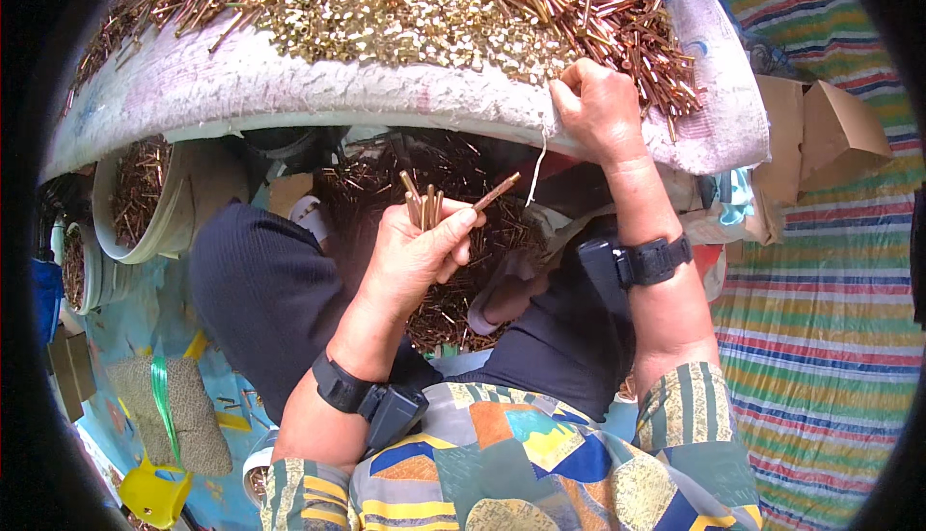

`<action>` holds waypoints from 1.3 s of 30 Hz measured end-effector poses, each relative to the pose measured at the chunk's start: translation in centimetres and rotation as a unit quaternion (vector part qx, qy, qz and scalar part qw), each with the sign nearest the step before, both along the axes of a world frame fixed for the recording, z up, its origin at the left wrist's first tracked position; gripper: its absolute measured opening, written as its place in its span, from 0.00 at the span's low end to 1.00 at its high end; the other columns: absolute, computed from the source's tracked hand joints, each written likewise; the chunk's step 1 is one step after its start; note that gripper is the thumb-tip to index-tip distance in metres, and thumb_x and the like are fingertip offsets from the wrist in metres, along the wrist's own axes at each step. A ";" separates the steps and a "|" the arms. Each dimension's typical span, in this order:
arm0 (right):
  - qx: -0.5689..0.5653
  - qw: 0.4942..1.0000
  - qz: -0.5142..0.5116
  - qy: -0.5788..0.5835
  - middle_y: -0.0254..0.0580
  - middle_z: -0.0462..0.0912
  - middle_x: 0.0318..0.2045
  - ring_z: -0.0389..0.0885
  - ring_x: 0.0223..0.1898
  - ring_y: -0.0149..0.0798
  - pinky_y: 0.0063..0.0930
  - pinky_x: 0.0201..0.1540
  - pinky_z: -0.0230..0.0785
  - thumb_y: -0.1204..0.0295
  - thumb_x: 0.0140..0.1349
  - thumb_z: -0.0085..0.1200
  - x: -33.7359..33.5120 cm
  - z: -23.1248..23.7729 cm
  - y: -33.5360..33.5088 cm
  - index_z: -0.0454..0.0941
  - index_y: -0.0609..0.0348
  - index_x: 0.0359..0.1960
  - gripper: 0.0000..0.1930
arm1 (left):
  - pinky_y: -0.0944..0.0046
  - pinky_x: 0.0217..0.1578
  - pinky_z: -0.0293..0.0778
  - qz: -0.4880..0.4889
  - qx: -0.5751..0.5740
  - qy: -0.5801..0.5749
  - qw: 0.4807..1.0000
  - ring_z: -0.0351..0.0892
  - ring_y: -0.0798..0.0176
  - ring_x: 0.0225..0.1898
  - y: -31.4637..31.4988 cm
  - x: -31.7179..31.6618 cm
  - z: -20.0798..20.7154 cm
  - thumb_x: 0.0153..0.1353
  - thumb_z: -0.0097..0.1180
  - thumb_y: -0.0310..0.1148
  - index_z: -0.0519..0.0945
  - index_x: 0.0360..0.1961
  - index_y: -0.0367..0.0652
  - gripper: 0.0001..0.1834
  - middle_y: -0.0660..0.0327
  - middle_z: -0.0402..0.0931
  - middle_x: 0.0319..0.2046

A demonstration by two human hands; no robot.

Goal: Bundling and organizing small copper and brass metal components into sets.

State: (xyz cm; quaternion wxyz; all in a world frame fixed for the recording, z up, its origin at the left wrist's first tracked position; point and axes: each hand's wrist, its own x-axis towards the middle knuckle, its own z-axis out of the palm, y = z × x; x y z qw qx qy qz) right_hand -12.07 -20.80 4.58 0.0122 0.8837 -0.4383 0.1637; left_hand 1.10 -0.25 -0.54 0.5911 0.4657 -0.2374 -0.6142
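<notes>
At frame centre the left hand (415, 251) pinches a small bundle of rods (424, 208), thumb and fingers pressed together around their lower ends, tips fanning upward. The right hand (598, 107), upper right of centre, rests curled on the surface (289, 87) at the edge of a heap of nuts (424, 34), fingertips among loose rods; whether it grips any I cannot tell. The rods look stiff, light singly, smooth and likely slippery, so a firm pinch near one end, keeping them parallel, seems best.
</notes>
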 end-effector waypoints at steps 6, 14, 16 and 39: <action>0.171 0.951 0.088 -0.242 0.42 0.77 0.18 0.77 0.19 0.37 0.27 0.24 0.69 0.74 0.51 0.52 -1.6 1.0 1.0 0.75 0.62 0.28 0.05 | 0.79 0.09 0.52 0.003 -0.005 0.013 1.000 0.59 0.79 0.09 -0.1 -0.1 0.0 0.56 0.55 0.35 0.79 0.29 0.39 0.10 0.68 0.68 0.11; 0.461 0.772 0.134 -0.416 0.41 0.79 0.28 0.78 0.24 0.28 0.15 0.26 0.70 0.80 0.56 0.51 -3.9 1.0 9.2 0.74 0.68 0.36 0.07 | 0.79 0.09 0.52 -0.027 -0.025 0.023 0.999 0.60 0.78 0.10 -0.2 -1.1 0.4 0.55 0.56 0.35 0.78 0.29 0.38 0.10 0.68 0.68 0.11; 0.469 0.765 0.130 -0.422 0.41 0.78 0.27 0.78 0.24 0.28 0.15 0.25 0.70 0.81 0.55 0.51 -4.2 0.7 9.5 0.74 0.68 0.36 0.07 | 0.79 0.09 0.52 -0.039 -0.030 0.023 0.998 0.60 0.79 0.10 -0.2 -1.3 0.5 0.55 0.55 0.35 0.78 0.29 0.38 0.10 0.68 0.68 0.11; 0.493 0.782 0.147 -0.351 0.35 0.74 0.20 0.73 0.19 0.24 0.16 0.21 0.66 0.79 0.58 0.47 -5.0 0.9 10.4 0.70 0.66 0.33 0.03 | 0.76 0.09 0.52 -0.081 -0.028 -0.009 0.996 0.59 0.78 0.09 0.3 -0.8 0.7 0.55 0.56 0.37 0.79 0.26 0.40 0.10 0.69 0.66 0.10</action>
